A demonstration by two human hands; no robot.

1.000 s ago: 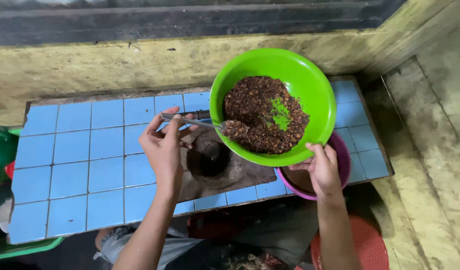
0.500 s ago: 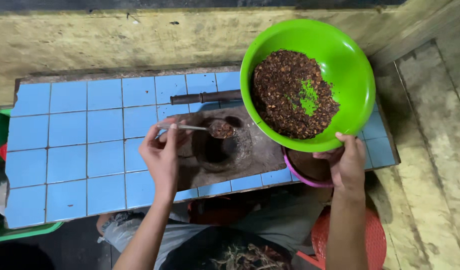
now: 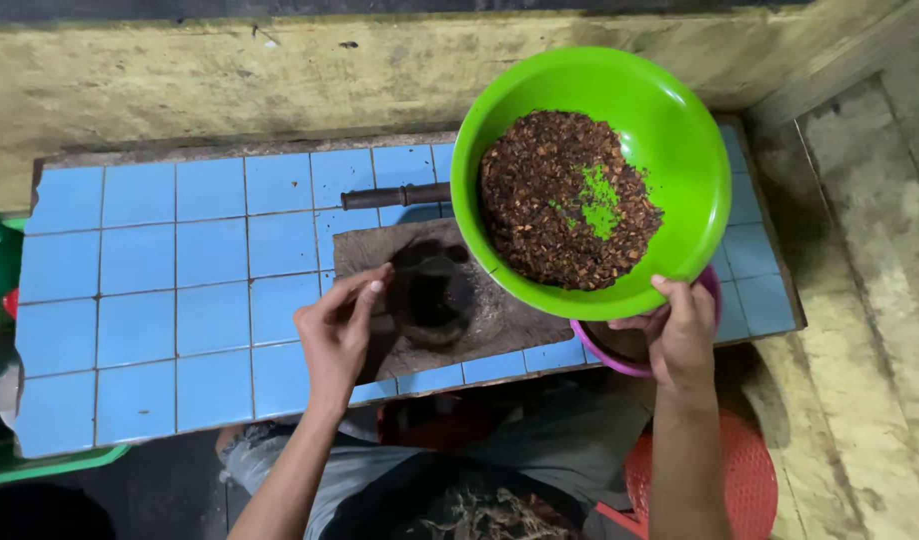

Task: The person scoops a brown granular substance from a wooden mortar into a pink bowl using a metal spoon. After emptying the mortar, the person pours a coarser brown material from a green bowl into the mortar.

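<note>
Green bowl (image 3: 679, 150), filled with a dark brown crumbly mix topped by a green patch, is raised above the right end of the blue-tiled table (image 3: 179, 300). I see my right hand (image 3: 679, 335) gripping its near rim. My left hand (image 3: 337, 335) hangs over the dark stone mortar (image 3: 434, 295), fingertips pinched together; whether they hold anything I cannot tell. A pink bowl (image 3: 604, 355) sits beneath the green one.
</note>
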